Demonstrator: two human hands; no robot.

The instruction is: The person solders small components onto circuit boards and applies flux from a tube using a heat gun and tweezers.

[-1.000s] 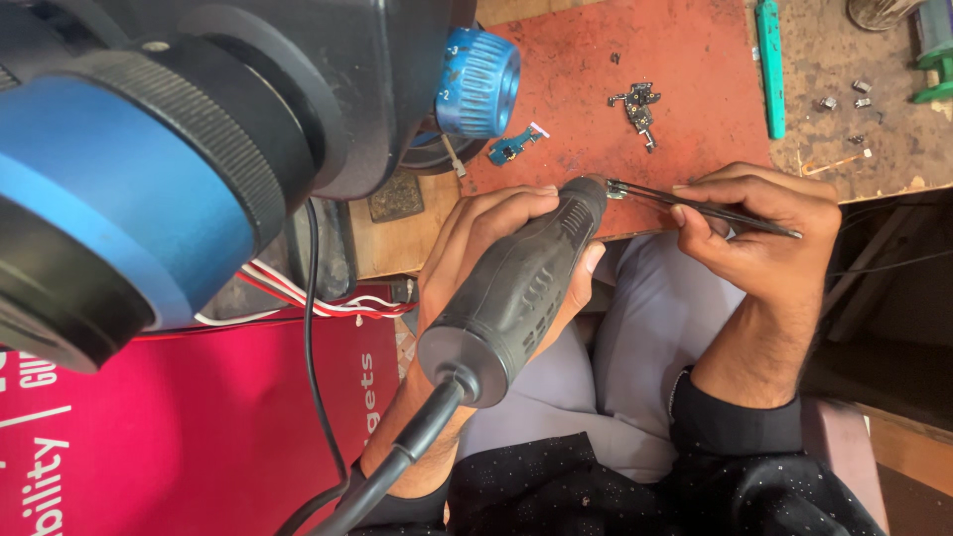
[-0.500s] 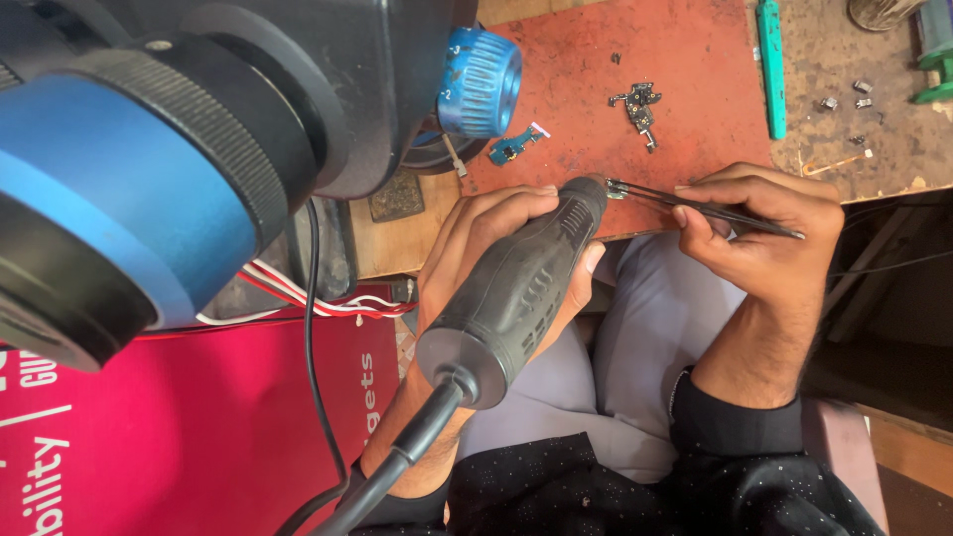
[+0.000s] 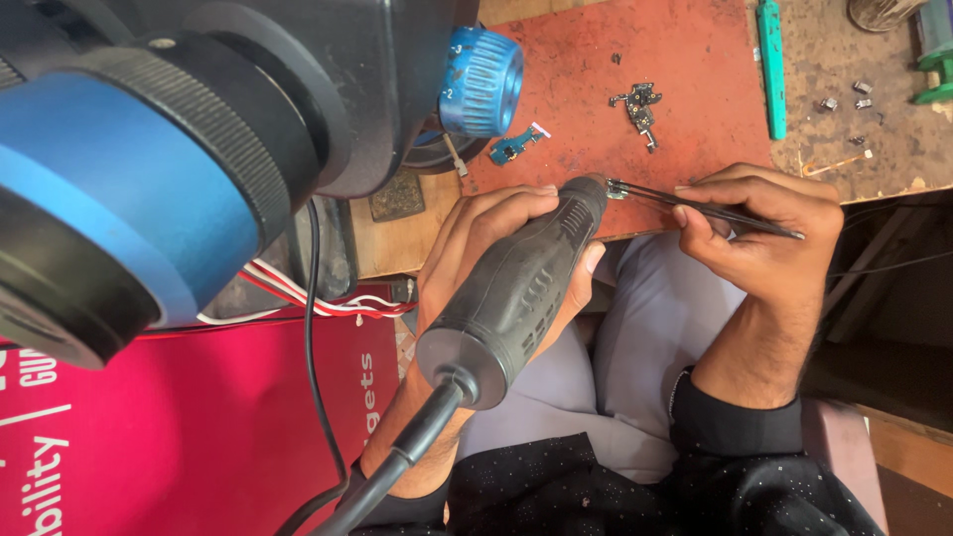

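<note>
Head view: left hand grips the stiff, hefty rotary tool mid-body; right hand pinches slim tweezers clamping a tiny, likely fragile part.

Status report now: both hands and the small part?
Left hand shut on rotary tool. Right hand shut on tweezers, tips at small part by tool tip. Nothing in the way.

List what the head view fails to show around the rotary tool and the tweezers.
- Rotary tool tip: hidden where it meets the tweezers; the bit cannot be seen.
- Piece in the tweezers: too small to identify.
- Left hand: palm covered by the tool body.
- Right hand: fingertips curl out of sight.
- Microscope: blurred, cut off by the left and top edges.
</note>
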